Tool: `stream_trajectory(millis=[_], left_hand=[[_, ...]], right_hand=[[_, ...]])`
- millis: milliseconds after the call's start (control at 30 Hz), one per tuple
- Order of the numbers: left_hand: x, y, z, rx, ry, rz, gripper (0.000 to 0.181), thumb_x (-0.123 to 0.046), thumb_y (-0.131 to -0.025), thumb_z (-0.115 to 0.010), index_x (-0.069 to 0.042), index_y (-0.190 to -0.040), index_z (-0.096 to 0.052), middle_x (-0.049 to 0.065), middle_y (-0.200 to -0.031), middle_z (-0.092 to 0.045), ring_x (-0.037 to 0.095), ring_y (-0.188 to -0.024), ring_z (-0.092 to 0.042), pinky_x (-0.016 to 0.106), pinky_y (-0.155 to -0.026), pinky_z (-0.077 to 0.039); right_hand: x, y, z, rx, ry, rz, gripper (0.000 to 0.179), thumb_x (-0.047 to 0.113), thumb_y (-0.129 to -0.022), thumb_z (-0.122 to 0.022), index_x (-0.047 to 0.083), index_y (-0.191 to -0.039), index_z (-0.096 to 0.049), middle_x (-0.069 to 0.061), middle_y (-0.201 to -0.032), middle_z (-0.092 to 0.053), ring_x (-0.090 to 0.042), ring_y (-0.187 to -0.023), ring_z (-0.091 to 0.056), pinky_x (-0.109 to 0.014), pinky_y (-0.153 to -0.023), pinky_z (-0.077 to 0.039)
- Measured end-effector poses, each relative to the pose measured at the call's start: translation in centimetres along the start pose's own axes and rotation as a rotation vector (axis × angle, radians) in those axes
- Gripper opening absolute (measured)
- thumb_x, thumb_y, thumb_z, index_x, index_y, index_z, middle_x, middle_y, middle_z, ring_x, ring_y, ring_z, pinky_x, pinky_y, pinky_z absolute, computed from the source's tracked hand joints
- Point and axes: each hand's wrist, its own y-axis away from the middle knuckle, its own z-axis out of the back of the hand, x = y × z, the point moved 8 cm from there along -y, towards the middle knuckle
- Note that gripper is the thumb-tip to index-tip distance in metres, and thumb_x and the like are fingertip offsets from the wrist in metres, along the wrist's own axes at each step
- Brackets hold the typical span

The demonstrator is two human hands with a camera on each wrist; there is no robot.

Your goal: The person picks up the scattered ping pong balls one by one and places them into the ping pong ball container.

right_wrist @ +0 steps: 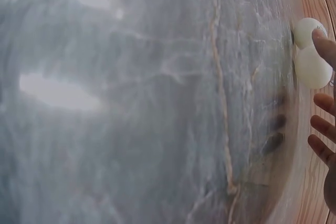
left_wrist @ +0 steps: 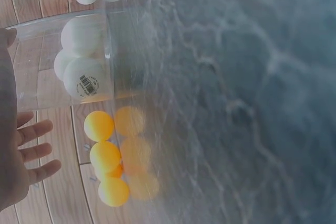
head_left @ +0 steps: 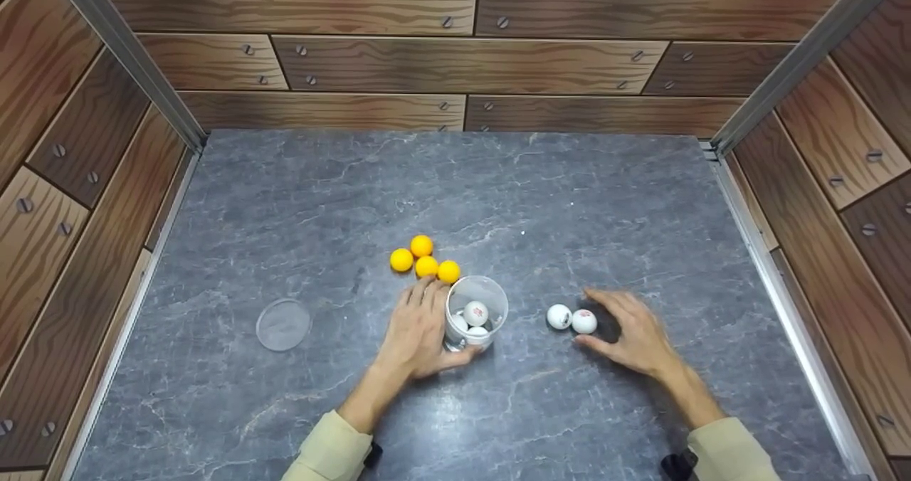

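Observation:
A clear plastic cup [head_left: 477,289] stands upright on the table with several white ping-pong balls [head_left: 475,314] inside. Around its left side lies my left hand [head_left: 418,331], thumb at the near side and fingers extended; in the left wrist view those fingers [left_wrist: 37,151] are spread apart. Whether the palm touches the cup, I cannot tell. Two white ping-pong balls [head_left: 559,316] sit side by side right of the cup. My right hand [head_left: 633,331] is just right of them, thumb and fingers apart, holding nothing; its fingers [right_wrist: 321,124] also show in the right wrist view.
Several orange ping-pong balls [head_left: 426,266] lie together beyond my left fingertips. A round clear lid [head_left: 284,324] rests flat at the left. Wood-patterned walls [head_left: 470,65] enclose the grey marbled table [head_left: 569,182] at the back and both sides.

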Motion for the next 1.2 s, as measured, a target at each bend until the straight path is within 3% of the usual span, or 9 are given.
stream_trajectory(millis=[400,633,1200], left_hand=[[0.06,-0.02,-0.18,0.016,-0.004,0.015,0.105,-0.084,-0.077,-0.064,-0.001,-0.139,-0.055,0.013,-0.132,-0.066,0.030,-0.131,-0.061,0.044,-0.112,-0.051],[0.00,0.08,-0.01,0.001,-0.019,0.006,0.105,-0.082,-0.074,-0.066,-0.001,-0.140,-0.056,0.012,-0.134,-0.065,0.029,-0.132,-0.061,0.042,-0.105,-0.054],[-0.03,0.09,-0.27,0.041,-0.026,0.009,0.105,-0.083,-0.077,-0.065,0.000,-0.141,-0.056,0.014,-0.137,-0.065,0.031,-0.133,-0.061,0.044,-0.109,-0.053]], right_hand=[[0.09,0.12,-0.25,0.002,0.008,-0.001,0.074,0.038,-0.071,-0.096,0.013,-0.136,-0.070,-0.006,-0.125,-0.076,-0.029,-0.114,-0.069,-0.051,-0.096,-0.056],[0.22,0.13,-0.33,-0.007,-0.003,0.011,0.066,0.033,-0.074,-0.094,0.015,-0.133,-0.072,-0.006,-0.122,-0.077,-0.025,-0.108,-0.069,-0.048,-0.092,-0.057],[0.15,0.11,-0.09,-0.045,-0.007,0.065,0.054,0.024,-0.075,-0.094,0.014,-0.126,-0.076,-0.004,-0.111,-0.079,-0.023,-0.101,-0.071,-0.044,-0.087,-0.059]])
